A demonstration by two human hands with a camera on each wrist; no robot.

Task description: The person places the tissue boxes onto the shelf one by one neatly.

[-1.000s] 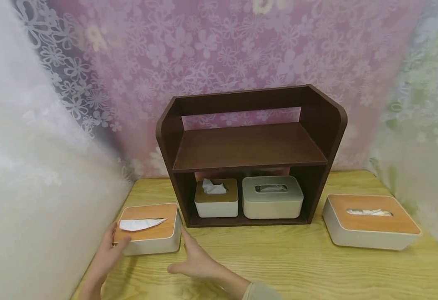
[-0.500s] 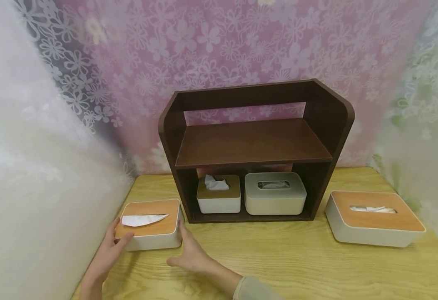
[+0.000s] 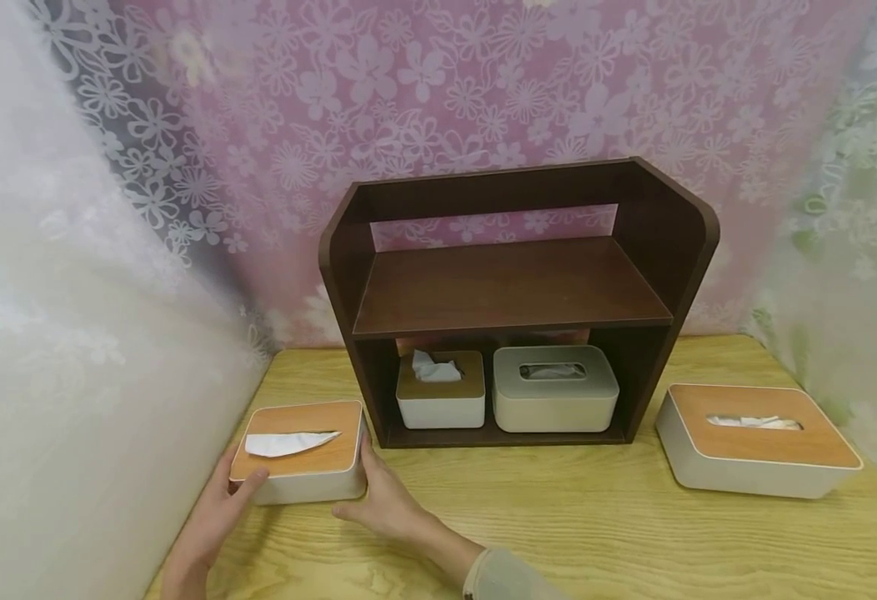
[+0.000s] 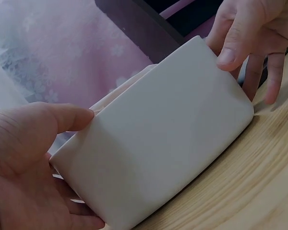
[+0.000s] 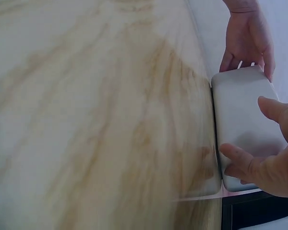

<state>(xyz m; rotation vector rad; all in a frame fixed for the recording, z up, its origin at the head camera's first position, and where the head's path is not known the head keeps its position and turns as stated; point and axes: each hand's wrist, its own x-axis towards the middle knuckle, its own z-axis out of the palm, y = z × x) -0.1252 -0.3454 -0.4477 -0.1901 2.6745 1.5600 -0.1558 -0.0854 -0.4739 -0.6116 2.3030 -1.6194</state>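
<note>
A tissue box (image 3: 303,486) with white sides and an orange wood-look lid lies on the table at the left, a white tissue (image 3: 288,443) showing in its slot. My left hand (image 3: 217,508) grips its left end, thumb over the front top edge and fingers round the side. At the opposite end, my right hand (image 3: 389,496) lays fairly straight fingers along the box's side. Its thumb is spread out in front of the box. The left wrist view shows the plain white front (image 4: 158,134) between both hands.
A dark brown two-tier shelf (image 3: 513,325) stands in the middle. On its lower level sit a small square tissue box (image 3: 441,412) and a grey-lidded tissue box (image 3: 554,412). Another orange-lidded tissue box (image 3: 757,475) is at the right. A pale curtain (image 3: 71,375) hangs close on the left.
My right hand has come in closer to the right side of the box, its fingers now against it. The left hand keeps its grip. The head view has shifted slightly.
</note>
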